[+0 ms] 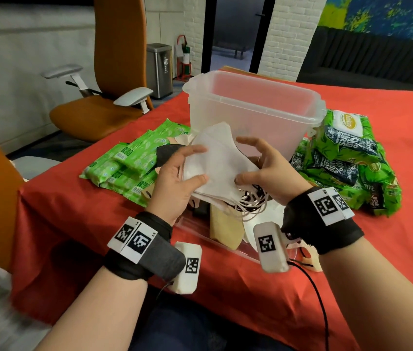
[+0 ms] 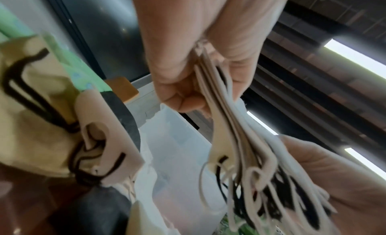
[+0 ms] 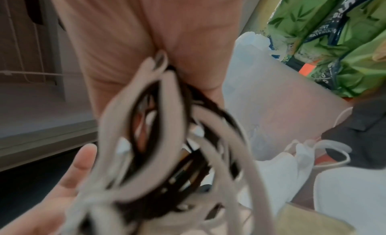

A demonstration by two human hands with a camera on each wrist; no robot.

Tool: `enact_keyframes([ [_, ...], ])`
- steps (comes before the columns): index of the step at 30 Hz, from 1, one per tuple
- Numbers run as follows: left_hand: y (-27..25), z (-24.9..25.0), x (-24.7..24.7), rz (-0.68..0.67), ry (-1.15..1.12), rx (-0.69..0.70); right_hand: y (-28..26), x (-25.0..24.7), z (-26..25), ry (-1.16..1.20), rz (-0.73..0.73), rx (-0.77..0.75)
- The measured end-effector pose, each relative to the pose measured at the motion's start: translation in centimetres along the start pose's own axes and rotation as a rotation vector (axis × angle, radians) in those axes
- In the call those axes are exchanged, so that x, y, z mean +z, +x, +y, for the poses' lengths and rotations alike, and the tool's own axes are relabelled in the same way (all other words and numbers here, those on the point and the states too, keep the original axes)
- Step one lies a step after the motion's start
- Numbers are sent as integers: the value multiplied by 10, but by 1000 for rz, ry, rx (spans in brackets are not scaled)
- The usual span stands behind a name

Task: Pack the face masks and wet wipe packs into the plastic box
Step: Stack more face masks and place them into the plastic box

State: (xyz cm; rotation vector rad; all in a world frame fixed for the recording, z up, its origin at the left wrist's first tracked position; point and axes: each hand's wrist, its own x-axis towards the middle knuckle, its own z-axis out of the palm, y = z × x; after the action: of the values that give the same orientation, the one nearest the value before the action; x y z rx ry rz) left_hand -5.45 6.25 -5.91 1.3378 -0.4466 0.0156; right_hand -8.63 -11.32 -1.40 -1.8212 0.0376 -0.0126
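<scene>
A stack of white face masks (image 1: 215,160) is held between both hands just in front of the translucent plastic box (image 1: 263,97), above the table. My left hand (image 1: 195,164) pinches the stack's left side, thumb on top. On the right side my right hand (image 1: 247,160) grips it, and the white and black ear loops (image 3: 156,123) dangle below. Up close, the left hand (image 2: 198,89) clamps the mask edges (image 2: 236,131). Small light-green wet wipe packs (image 1: 129,163) lie left of the box. Larger dark-green packs (image 1: 347,158) are piled to its right.
Loose beige, white and black masks (image 1: 225,229) lie on a clear lid (image 1: 195,231) near the table's front edge. More masks (image 2: 41,123) sit left of the hands. Orange office chairs (image 1: 114,72) stand to the left of the red table (image 1: 225,287).
</scene>
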Motion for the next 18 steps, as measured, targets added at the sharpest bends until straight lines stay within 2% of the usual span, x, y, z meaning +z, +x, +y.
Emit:
enact_keyframes([
  [2, -1, 1, -1, -57, 76, -53, 2, 0, 3, -45, 8, 27],
  [5, -2, -1, 0, -29, 74, -126, 1, 2, 6, -144, -13, 66],
  [8, -2, -3, -2, 67, 16, -115, -1, -2, 8, -238, -4, 71],
  [11, 0, -4, -7, 137, 11, -108, -5, -6, 8, -202, -27, 126],
  [14, 1, -5, -10, 140, 35, -117, -8, -8, 6, -177, -77, 135],
  [18, 1, -5, -13, 74, 64, -78, -9, -13, 10, -240, -150, 134],
])
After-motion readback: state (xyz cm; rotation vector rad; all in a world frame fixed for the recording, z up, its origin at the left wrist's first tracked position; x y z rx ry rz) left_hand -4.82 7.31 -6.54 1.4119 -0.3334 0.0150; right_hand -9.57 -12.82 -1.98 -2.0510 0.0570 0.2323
